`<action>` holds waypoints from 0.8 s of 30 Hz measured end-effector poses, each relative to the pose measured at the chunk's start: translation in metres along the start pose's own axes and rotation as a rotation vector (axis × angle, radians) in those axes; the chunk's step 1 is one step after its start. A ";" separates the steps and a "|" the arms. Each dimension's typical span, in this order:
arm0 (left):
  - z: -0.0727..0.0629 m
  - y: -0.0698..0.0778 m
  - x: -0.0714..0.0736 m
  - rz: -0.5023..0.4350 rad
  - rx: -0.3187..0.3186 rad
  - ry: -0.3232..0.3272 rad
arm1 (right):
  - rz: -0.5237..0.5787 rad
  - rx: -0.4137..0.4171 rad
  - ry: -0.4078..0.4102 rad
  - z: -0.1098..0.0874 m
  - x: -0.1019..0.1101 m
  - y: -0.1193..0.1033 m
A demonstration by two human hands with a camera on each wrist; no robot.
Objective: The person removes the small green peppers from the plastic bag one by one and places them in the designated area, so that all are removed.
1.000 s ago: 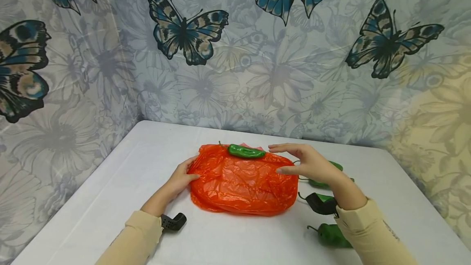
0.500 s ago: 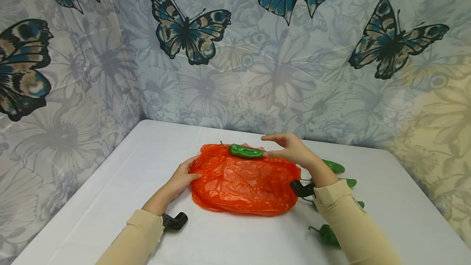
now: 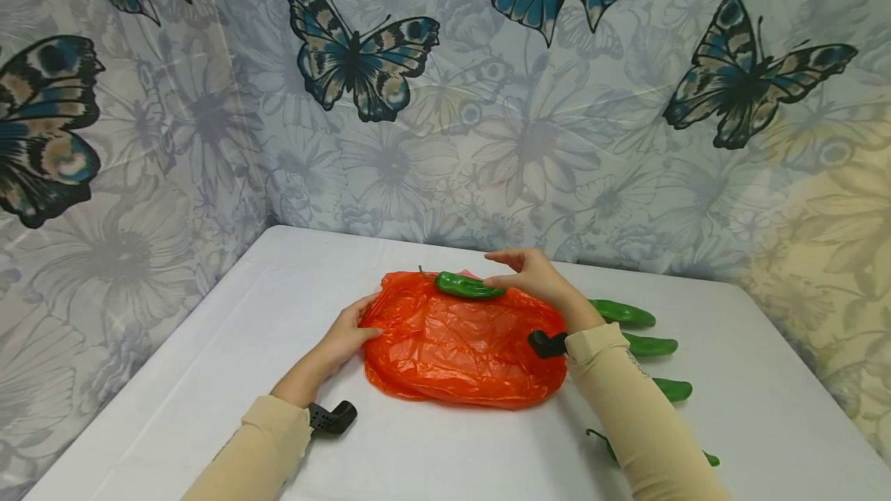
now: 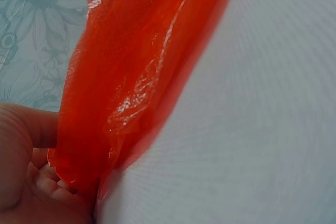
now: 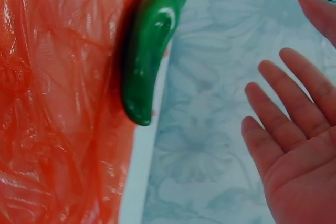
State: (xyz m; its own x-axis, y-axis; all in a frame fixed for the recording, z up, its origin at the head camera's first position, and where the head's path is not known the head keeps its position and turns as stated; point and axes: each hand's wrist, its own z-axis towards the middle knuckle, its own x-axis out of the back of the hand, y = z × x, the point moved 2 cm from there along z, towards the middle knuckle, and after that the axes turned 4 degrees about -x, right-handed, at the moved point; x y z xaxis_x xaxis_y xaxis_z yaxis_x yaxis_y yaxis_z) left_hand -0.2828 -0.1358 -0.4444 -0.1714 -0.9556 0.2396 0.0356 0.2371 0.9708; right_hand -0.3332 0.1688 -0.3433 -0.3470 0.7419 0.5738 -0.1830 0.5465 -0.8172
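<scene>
An orange-red plastic bag (image 3: 459, 354) lies crinkled on the white table. Across its far edge rests a glossy green chili pepper (image 3: 465, 285), its stem pointing left. My left hand (image 3: 349, 335) holds the bag's left edge; in the left wrist view the plastic (image 4: 126, 66) passes between thumb and curled fingers. Over the pepper's right end hovers my right hand (image 3: 530, 275), thumb and fingers apart. The right wrist view shows that hand (image 5: 299, 135) with fingers spread, a gap between it and the pepper (image 5: 149, 51).
More green peppers lie in a column on the right of the table, including a far one (image 3: 623, 313) and a nearer one (image 3: 674, 390); my right sleeve (image 3: 636, 408) partly covers them. A butterfly-print cloth (image 3: 445, 176) hangs behind the table (image 3: 174, 377).
My right hand has moved left from the bag's right side to the pepper's right end, uncovering the far peppers on the right. My left hand keeps its place on the bag.
</scene>
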 end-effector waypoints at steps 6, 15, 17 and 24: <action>-0.002 0.002 0.000 -0.002 -0.009 -0.003 | 0.051 0.010 0.012 0.011 -0.005 0.010; -0.001 -0.001 -0.001 -0.005 -0.020 0.002 | 0.083 -0.007 -0.009 0.026 -0.018 0.020; 0.000 -0.001 -0.001 -0.002 -0.017 0.005 | 0.072 -0.032 -0.015 0.029 -0.020 0.022; 0.001 -0.002 0.001 -0.008 -0.009 0.004 | 0.011 -0.082 -0.047 0.037 -0.026 0.031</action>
State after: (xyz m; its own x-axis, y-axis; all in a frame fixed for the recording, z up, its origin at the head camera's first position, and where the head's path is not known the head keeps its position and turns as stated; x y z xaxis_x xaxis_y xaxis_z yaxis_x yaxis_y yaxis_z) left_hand -0.2838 -0.1367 -0.4459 -0.1677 -0.9581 0.2321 0.0435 0.2281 0.9727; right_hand -0.3636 0.1522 -0.3849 -0.3919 0.7300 0.5599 -0.1036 0.5696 -0.8153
